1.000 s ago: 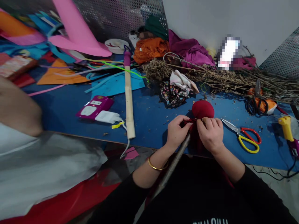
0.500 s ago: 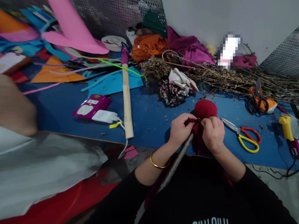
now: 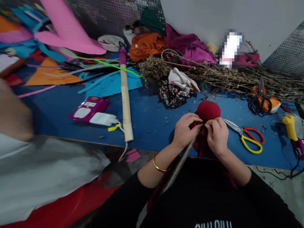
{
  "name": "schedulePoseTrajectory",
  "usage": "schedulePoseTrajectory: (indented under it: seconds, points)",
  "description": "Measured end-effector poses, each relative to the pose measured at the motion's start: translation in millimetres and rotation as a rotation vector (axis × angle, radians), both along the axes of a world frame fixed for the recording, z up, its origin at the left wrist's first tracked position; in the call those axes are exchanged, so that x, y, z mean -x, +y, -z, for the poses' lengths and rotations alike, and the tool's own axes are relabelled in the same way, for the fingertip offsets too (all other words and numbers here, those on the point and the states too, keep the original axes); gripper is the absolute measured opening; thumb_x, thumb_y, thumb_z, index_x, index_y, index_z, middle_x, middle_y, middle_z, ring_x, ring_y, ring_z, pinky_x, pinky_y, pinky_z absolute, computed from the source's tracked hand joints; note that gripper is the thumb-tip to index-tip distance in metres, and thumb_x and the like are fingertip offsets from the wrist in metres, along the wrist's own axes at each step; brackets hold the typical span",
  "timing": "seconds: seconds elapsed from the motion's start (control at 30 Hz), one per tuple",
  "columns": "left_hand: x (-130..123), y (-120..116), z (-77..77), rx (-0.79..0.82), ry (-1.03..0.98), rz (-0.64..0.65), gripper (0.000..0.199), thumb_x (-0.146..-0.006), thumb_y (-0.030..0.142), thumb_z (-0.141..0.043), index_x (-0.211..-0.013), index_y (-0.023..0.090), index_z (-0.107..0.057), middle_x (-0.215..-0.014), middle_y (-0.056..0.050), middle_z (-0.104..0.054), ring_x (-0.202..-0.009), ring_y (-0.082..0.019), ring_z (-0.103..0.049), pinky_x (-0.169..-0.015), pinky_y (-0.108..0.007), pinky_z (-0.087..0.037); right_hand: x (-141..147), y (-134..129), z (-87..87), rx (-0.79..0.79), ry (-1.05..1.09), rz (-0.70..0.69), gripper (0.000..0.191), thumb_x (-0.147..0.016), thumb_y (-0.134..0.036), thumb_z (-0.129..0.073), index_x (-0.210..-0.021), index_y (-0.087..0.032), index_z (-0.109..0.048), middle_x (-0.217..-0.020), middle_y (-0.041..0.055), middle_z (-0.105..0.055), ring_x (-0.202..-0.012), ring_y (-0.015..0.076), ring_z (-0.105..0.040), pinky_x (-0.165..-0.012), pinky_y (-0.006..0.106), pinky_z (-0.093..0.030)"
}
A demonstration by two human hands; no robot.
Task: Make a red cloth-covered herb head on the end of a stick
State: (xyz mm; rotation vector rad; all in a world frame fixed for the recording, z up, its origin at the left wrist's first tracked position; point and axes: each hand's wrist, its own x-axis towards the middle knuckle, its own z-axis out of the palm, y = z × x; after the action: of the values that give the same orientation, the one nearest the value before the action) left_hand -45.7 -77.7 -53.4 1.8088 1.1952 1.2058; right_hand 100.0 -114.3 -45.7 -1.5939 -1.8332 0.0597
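Observation:
A round, dark red cloth ball (image 3: 209, 110) rests at the blue table's front, with red fabric (image 3: 200, 142) hanging below it. My left hand (image 3: 186, 130) pinches the gathered cloth just under the ball, fingers closed. Close beside it, my right hand (image 3: 217, 133) pinches the same gathered part, its fingertips almost touching the left ones. A grey-brown stick (image 3: 181, 164) slants from below the ball toward my body, passing by my left hand. Scissors with red and yellow handles (image 3: 252, 141) lie right of my right hand, blades toward it.
A bamboo stick (image 3: 126, 107), a purple-and-white power socket (image 3: 90, 110) and a floral cloth (image 3: 174, 95) lie leftward. Dried branches (image 3: 223, 77) line the back. Black scissors (image 3: 261, 103) and a yellow glue gun (image 3: 290, 126) are rightward. Another person's arm (image 3: 15, 114) is at far left.
My fingertips have shifted slightly at the gathered cloth, and the stick's upper end now sits closer to them. The whole view has moved a little, so the table items appear further left.

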Motion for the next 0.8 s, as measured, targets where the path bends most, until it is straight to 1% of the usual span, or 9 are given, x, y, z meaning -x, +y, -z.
schedulePoseTrajectory:
  seconds: [0.13,0.2,0.27,0.37,0.47,0.53,0.6,0.7,0.8]
  points:
    - [-1,1,9.5,0.151,-0.072,-0.082,0.016,-0.072,0.009,-0.058,-0.075,0.019,-0.069,-0.084,-0.002,-0.073,-0.08,-0.017,-0.066,-0.081,-0.031,-0.052,-4,-1,1.6,-0.012,0.075,-0.036,0.02,-0.092,-0.018,-0.046,-0.077,-0.02,-0.059,-0.077,0.0045,-0.057,-0.075,0.019,-0.053,-0.07,0.033,-0.043]
    - [0,2,12.9,0.211,-0.101,-0.078,0.015,-0.071,0.01,-0.058,-0.076,0.019,-0.07,-0.084,-0.002,-0.074,-0.08,-0.017,-0.067,-0.081,-0.031,-0.052,-6,-2,2.3,-0.011,0.102,-0.054,0.02,-0.092,-0.017,-0.046,-0.077,-0.02,-0.059,-0.076,0.0043,-0.058,-0.075,0.0188,-0.053,-0.07,0.032,-0.043]
    - [1,2,13.5,0.22,-0.114,-0.065,0.014,-0.071,0.011,-0.058,-0.076,0.019,-0.07,-0.085,-0.003,-0.074,-0.08,-0.017,-0.067,-0.08,-0.031,-0.053,-6,-3,3.0,-0.005,0.089,-0.055,0.019,-0.092,-0.017,-0.047,-0.078,-0.02,-0.06,-0.077,0.0045,-0.059,-0.076,0.0188,-0.054,-0.07,0.032,-0.043]
    - [3,2,11.1,0.185,-0.106,-0.052,0.014,-0.071,0.011,-0.058,-0.076,0.019,-0.069,-0.085,-0.003,-0.073,-0.081,-0.017,-0.066,-0.081,-0.031,-0.052,-6,-4,4.9,-0.031,-0.016,-0.021,0.019,-0.094,-0.02,-0.047,-0.082,-0.02,-0.062,-0.08,0.0056,-0.061,-0.077,0.0194,-0.054,-0.071,0.033,-0.042]
    - [4,1,9.3,0.135,-0.098,-0.039,0.015,-0.072,0.011,-0.056,-0.077,0.019,-0.068,-0.085,-0.003,-0.071,-0.082,-0.017,-0.065,-0.082,-0.031,-0.051,-4,-5,6.2,-0.087,-0.151,-0.001,0.016,-0.093,-0.027,-0.049,-0.09,-0.019,-0.062,-0.087,0.0079,-0.062,-0.081,0.0208,-0.054,-0.074,0.034,-0.041]
    - [4,0,9.4,0.102,-0.1,-0.033,0.015,-0.073,0.011,-0.056,-0.078,0.019,-0.067,-0.085,-0.003,-0.07,-0.084,-0.017,-0.064,-0.083,-0.031,-0.05,-2,-5,5.7,-0.11,-0.235,-0.009,0.019,-0.092,-0.033,-0.052,-0.097,-0.017,-0.061,-0.091,0.0099,-0.062,-0.085,0.0224,-0.055,-0.077,0.035,-0.04]
    - [4,0,10.0,0.081,-0.105,-0.028,0.016,-0.073,0.01,-0.055,-0.079,0.02,-0.066,-0.086,-0.003,-0.069,-0.085,-0.017,-0.063,-0.084,-0.031,-0.049,1,-3,3.7,-0.131,-0.337,-0.023,0.024,-0.092,-0.036,-0.052,-0.1,-0.015,-0.06,-0.088,0.0097,-0.061,-0.083,0.0229,-0.054,-0.078,0.037,-0.038]
    - [5,0,11.0,0.062,-0.104,-0.019,0.017,-0.073,0.009,-0.054,-0.079,0.02,-0.066,-0.086,-0.002,-0.068,-0.086,-0.017,-0.063,-0.084,-0.03,-0.049,5,2,-0.9,-0.168,-0.502,-0.03,0.018,-0.094,-0.029,-0.047,-0.091,-0.017,-0.059,-0.073,0.0049,-0.057,-0.069,0.0201,-0.05,-0.074,0.036,-0.034]
    - [6,-1,11.3,0.045,-0.1,-0.022,0.016,-0.073,0.009,-0.054,-0.079,0.019,-0.065,-0.086,-0.003,-0.068,-0.086,-0.017,-0.063,-0.084,-0.03,-0.049,6,8,-5.3,-0.175,-0.602,-0.052,0.022,-0.096,-0.019,-0.041,-0.08,-0.018,-0.056,-0.066,0.0028,-0.054,-0.062,0.0182,-0.046,-0.07,0.035,-0.03]
